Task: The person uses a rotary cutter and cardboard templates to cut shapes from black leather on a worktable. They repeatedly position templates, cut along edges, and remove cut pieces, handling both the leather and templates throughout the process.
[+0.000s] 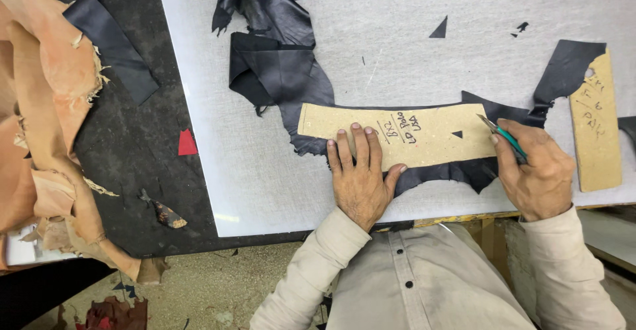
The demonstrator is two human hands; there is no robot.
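A long tan cardboard pattern (pixel 424 131) with handwriting lies on a piece of black leather (pixel 285 72) spread over a grey cutting board (pixel 397 45). My left hand (pixel 361 171) lies flat on the pattern's lower left part, fingers spread, pressing it down. My right hand (pixel 536 171) grips a green-handled knife (pixel 507 135), its blade tip touching the pattern's right end where the leather shows beside it.
A second tan cardboard pattern (pixel 596 131) lies at the right on another black leather scrap (pixel 563 65). Tan leather hides (pixel 40 118) pile up at the left on a dark table (pixel 146 171), with a black strip (pixel 112 45) and a red scrap (pixel 187 143).
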